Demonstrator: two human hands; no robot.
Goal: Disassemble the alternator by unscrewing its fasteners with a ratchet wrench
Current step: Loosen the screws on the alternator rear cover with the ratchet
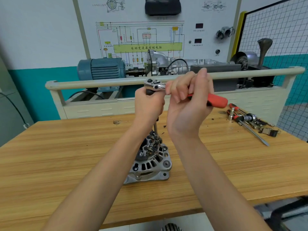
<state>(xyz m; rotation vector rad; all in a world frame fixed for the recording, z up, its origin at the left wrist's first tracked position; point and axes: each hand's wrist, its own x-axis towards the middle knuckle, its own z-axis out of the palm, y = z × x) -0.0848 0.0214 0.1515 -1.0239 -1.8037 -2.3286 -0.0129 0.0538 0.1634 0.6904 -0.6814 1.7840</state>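
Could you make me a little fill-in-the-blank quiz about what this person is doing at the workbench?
1. The silver metal alternator stands on a ____ table.
2. The right hand grips the chrome ratchet wrench by its ____ handle.
3. The left hand grips the upright extension bar ____ the wrench head.

Missing words: wooden; red; below

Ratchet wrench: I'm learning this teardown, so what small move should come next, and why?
Probably swing the red handle sideways with the right hand. The left hand already steadies the extension, whose socket sits on a fastener atop the alternator.
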